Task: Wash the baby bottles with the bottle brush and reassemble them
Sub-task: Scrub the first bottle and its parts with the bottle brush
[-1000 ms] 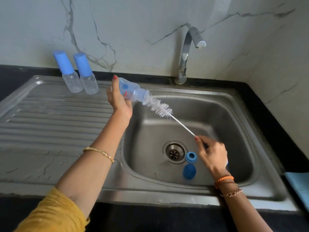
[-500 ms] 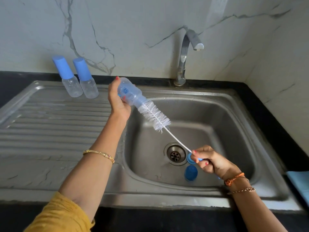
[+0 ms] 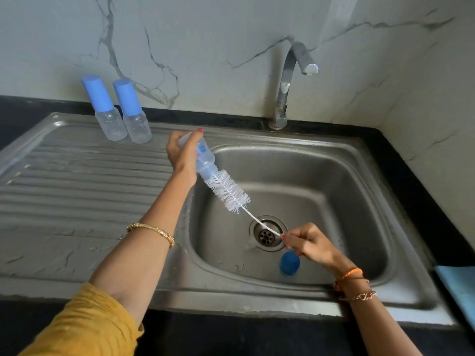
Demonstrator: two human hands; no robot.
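From the head camera, the left hand (image 3: 183, 152) gripped a clear bottle (image 3: 204, 160) over the sink's (image 3: 334, 160) left rim, its open mouth tilted down toward four o'clock. The white bristles of the brush (image 3: 227, 191) stood mostly outside that mouth, only the tip at the neck. The twisted wire stem ran on toward four o'clock across the drain (image 3: 267, 233) to the right hand (image 3: 309, 244), whose curled fingers pinched the stem's lower end low in the basin.

Just below that hand, at about six o'clock from it, a blue cap (image 3: 289, 264) lay on the basin floor, partly hidden by the fingers.

At eleven o'clock from the held bottle, two capped bottles (image 3: 119, 111) stood upright side by side, nearly touching, at the back edge of the ribbed draining board (image 3: 64, 181). The tap (image 3: 290, 83) rose at the back of the basin, at one o'clock from the held bottle, its spout pointing right. A blue cloth (image 3: 460, 286) showed at the right edge, only partly in view.
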